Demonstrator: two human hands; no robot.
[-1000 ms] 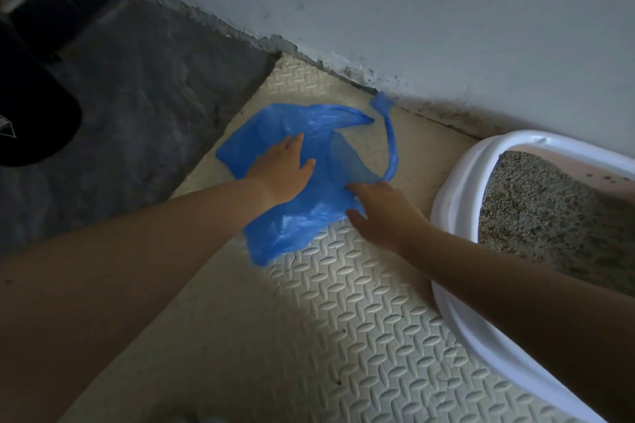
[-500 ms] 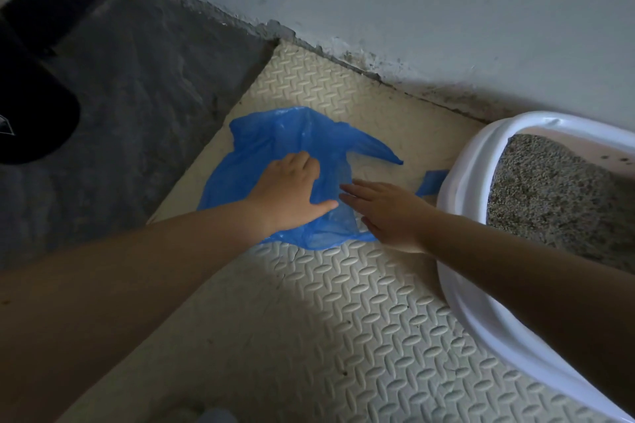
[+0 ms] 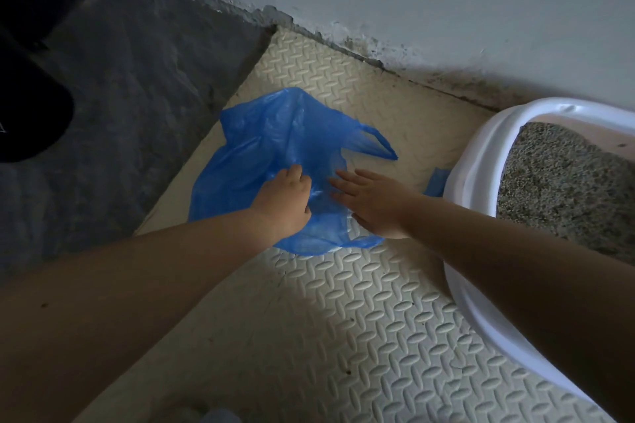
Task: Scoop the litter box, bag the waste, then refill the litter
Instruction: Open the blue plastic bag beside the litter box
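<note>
Blue bag (image 3: 275, 134) on mat (image 3: 343, 319); left hand (image 3: 285, 206) grips it; right hand (image 3: 374, 203) lies spread.

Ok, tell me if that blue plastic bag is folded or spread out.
Spread out, not folded: the blue plastic bag lies wide and wrinkled across the cream foam mat. Whether its mouth is open, cannot tell.

left grip (image 3: 287, 203) — flat before, now curled on blue bag (image 3: 275, 134) | bag top — lifted, puffed up
</note>
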